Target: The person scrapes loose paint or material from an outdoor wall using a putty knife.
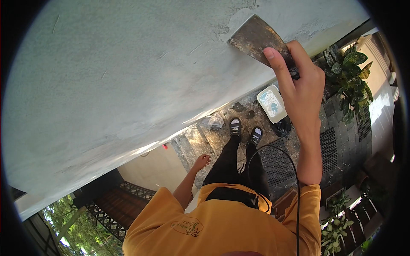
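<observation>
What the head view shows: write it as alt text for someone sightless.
A person's right hand grips a broad, stained scraper at a pale, marked wall; the left hand hangs low. Below, a pale tub shows near sandalled feet.

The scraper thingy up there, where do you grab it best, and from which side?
Probably take the scraper by its narrow end, from the lower right, as the right hand does: it widens to a broad edge at the upper left, away from that grip.
</observation>
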{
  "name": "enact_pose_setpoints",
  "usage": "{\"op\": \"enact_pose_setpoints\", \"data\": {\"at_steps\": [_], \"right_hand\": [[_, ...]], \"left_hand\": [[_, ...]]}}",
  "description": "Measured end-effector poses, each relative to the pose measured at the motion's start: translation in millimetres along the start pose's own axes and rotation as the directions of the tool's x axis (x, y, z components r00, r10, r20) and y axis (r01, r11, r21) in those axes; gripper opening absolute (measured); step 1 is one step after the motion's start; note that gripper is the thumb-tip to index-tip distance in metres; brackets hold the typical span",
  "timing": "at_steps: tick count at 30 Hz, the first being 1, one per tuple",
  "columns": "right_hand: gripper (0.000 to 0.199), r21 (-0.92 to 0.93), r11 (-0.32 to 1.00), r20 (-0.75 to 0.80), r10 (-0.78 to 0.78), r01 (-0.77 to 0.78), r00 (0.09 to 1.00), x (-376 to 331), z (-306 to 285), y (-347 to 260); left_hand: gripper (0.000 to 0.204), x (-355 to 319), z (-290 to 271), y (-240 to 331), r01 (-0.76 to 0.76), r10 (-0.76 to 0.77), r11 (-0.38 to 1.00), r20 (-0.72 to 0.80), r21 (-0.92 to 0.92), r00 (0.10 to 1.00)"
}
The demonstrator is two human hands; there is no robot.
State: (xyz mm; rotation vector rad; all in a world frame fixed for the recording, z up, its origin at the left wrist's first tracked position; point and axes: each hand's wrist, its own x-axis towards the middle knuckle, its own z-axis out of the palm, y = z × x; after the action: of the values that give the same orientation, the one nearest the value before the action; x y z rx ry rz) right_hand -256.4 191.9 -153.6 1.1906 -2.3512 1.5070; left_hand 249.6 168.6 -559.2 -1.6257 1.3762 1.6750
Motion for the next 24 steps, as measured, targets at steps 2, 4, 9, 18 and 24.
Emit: {"op": "enact_pose_setpoints", "data": {"at_steps": [2, 4, 9, 18, 24], "right_hand": [[0.038, 0.005, 1.000, 0.066, 0.014, -0.014, 0.998, 5, -3, -6], [0.038, 0.012, 1.000, 0.052, -0.003, 0.003, 0.999, 3, -1, -1], [0.038, -0.015, 1.000, 0.030, -0.021, 0.021, 0.999, 5, -1, 0], [0.038, -0.008, 1.000, 0.025, 0.007, -0.007, 1.000, 2, -1, -4], [0.038, -0.012, 1.000, 0.023, -0.005, 0.005, 1.000, 3, -1, -4]], "left_hand": [[0.035, 0, 1, 5, -0.019, 0.017, 0.999, 0.047, 0.039, 0.999], [0.034, 0, 3, 13, -0.031, 0.031, 0.999, 0.034, 0.019, 0.999], [0.032, -4, -1, 37, -0.124, 0.124, 0.992, 0.049, 0.001, 0.991], [0.032, -1, -32, 48, -0.171, 0.168, 0.984, 0.050, 0.052, 0.984], [0.034, -6, -43, 55, -0.118, 0.112, 0.984, 0.052, 0.132, 0.992]]}}
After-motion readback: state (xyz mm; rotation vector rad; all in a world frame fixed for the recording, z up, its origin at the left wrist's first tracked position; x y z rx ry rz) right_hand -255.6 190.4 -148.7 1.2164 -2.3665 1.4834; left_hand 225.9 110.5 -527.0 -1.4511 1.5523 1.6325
